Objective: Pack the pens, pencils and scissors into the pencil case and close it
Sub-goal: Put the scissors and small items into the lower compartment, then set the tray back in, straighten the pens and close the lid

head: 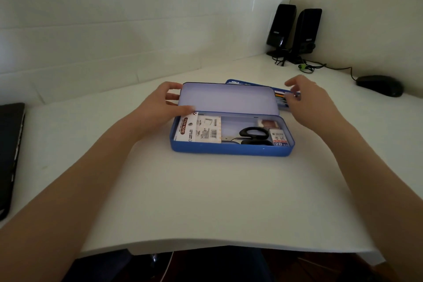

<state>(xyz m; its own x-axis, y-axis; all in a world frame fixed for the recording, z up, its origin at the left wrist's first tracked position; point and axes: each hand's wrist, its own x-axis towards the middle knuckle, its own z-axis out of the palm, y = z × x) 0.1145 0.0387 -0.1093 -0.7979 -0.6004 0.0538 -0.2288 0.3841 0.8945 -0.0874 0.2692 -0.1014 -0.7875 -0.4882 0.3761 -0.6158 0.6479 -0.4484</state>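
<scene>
Head view: blue pencil case lies open mid-desk; scissors already inside.
Handling: stiff, light, probably tin; grip lid edges.
Left hand: grasping lid, 9 o'clock.
Right hand: released, fingers spread, 2 o'clock by inner tray.

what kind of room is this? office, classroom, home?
Likely a home or office computer desk in a corner: a white desk, two black speakers against the wall, a mouse, and a laptop at the left edge.
</scene>
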